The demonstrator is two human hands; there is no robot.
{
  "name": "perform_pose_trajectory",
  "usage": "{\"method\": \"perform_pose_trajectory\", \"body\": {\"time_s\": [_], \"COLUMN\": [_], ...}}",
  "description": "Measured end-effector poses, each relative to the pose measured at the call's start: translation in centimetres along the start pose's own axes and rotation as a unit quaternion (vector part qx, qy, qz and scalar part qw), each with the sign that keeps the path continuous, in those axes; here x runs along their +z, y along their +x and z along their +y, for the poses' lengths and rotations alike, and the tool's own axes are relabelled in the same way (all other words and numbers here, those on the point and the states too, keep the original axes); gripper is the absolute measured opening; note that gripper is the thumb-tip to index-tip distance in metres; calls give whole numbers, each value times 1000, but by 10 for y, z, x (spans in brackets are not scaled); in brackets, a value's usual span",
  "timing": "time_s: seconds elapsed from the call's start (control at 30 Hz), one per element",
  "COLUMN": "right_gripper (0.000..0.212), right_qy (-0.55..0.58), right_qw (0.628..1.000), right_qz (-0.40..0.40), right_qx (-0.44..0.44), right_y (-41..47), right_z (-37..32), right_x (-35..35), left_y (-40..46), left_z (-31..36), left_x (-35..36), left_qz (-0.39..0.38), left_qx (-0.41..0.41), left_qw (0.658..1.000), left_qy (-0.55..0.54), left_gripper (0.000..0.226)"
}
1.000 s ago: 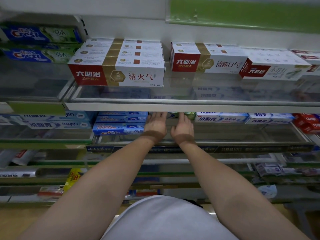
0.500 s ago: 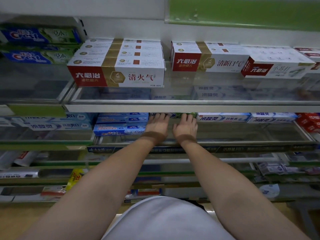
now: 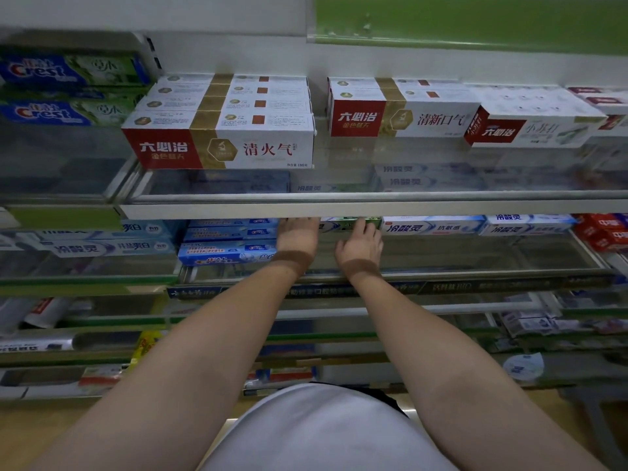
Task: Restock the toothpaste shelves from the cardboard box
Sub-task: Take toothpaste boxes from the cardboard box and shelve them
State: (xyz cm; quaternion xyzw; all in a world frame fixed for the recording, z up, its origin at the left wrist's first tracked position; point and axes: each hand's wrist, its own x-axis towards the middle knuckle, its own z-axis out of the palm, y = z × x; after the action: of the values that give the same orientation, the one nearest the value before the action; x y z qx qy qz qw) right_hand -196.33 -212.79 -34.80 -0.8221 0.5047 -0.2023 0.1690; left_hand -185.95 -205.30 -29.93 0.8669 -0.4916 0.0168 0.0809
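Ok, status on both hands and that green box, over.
Left hand reaching under the upper shelf rail, fingers hidden. Right hand fingertips on the green toothpaste box. Rail blocks the view of the box.

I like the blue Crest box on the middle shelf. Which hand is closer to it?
The left hand. It sits just right of the blue Crest box, almost next to it. The right hand is farther right, touching a green and white box.

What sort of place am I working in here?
Most likely a shop's toothpaste aisle: tiered glass shelves, rows of boxed toothpaste such as the red-and-white cartons, and label strips along the shelf fronts.
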Motion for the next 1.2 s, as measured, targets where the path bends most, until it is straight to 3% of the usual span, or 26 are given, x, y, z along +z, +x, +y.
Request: {"method": "perform_pose_trajectory", "body": {"time_s": [0.27, 0.47, 0.73, 1.1, 1.2], "right_gripper": [44, 43, 47, 52, 59], "right_qy": [40, 38, -1, -3, 4], "right_qw": [998, 996, 998, 1000, 1000], "right_qz": [16, 30, 10, 6, -17], "right_qx": [47, 69, 55, 16, -4], "right_y": [6, 8, 7, 1, 3], "right_z": [8, 16, 21, 15, 16], "right_x": [-7, -12, -12, -13, -15], "left_y": [1, -4, -16, -16, -14], "left_z": [-13, -16, -10, -18, -24], "left_x": [-7, -2, 18, 24, 25], "left_qz": [-7, -28, 47, 16, -4], "left_qx": [-21, -1, 42, 84, 92], "left_qw": [999, 1000, 998, 996, 995], "left_qy": [-38, -5, 11, -27, -23], "left_gripper": [22, 46, 58, 73, 65]}}
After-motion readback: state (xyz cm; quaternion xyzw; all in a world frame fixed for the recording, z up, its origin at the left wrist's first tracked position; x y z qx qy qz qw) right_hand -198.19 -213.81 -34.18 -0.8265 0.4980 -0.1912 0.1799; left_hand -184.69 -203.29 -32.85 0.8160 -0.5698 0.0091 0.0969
